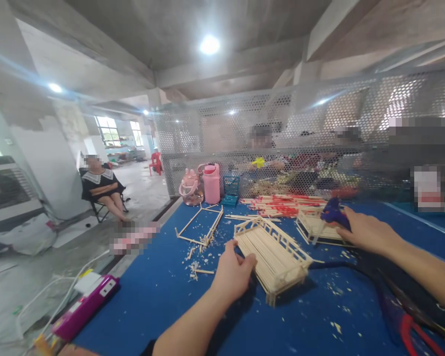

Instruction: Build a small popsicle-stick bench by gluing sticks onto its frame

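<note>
My left hand (234, 269) grips the left edge of a small bed-like model made of pale wooden sticks (270, 247), thumb on the near side. The model has a slatted base and low railings, and it rests tilted on the blue table. In my right hand (367, 230) is a blue-purple glue gun (334, 211), its pale nozzle pointing down. It is over a second stick frame (306, 225), partly hidden behind the hand and gun. Whether the nozzle touches that frame I cannot tell.
An open stick frame (200, 242) lies left on the blue table (141, 306) among scraps. Behind are red-tipped sticks (282, 205), a pink bottle (211, 184) and a perforated metal screen (215, 128). Scissors with red handles (406, 329) lie front right. A purple power strip (85, 306) edges the left.
</note>
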Motion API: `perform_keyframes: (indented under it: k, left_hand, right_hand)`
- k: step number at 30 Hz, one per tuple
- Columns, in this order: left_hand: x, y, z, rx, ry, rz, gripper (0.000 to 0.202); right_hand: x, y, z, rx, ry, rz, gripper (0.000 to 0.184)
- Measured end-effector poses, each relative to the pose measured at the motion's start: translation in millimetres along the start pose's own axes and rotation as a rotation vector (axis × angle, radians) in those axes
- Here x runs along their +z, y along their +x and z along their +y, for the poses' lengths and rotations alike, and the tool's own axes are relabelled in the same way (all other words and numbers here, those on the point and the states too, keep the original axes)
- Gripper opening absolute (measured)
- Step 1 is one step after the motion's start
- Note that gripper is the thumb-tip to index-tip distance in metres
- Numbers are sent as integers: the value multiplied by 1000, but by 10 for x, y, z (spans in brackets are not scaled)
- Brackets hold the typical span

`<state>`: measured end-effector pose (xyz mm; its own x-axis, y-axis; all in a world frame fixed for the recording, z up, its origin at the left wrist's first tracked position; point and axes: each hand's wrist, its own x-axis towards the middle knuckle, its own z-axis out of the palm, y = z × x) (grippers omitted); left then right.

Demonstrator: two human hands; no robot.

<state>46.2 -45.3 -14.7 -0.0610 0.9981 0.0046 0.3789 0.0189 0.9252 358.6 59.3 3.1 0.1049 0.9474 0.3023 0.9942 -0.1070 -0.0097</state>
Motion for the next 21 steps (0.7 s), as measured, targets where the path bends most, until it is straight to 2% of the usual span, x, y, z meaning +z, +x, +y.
perform_keyframes:
  k: [2,3,4,6,7,8,10,12,14,17,21]
  left_hand:
    - [20,8,5,59,16,10,65]
    - [26,11,9,84,38,18,69]
    - [30,14,13,95,62,22,70]
    - [31,19,17,92,101,-2,65]
    - [30,23,17,90,111,-26,60]
    - [29,31,13,89,112,-52,56]
    - [32,60,3,98,101,-77,54]
    - [47,110,-8,127,88,-81,51]
    - [76,179,-14,167,64,-64,48]
    - [121,277,-14,243,60,-20,44]
    - [108,267,-8,307,81,81,31]
  right_hand:
    - [-154,-100,-50,11,22,-81,57]
    - [-240,-166,-86,39,33,-79,61]
    - [-325,-242,-134,55,50,-45,61]
    - [-465,-421,-271,-40,195,67,58]
    - [-511,-518,-357,-97,307,74,55]
    - [-536,-616,-449,-134,417,22,53]
    - [-526,-802,-629,-239,631,-217,57]
    - [-457,-954,-766,-345,816,-394,73]
    - [-368,-1058,-834,-380,908,-344,78]
    - [-254,-1132,-831,-321,940,-207,71]
    - [-178,-1155,-787,-279,1006,-192,63]
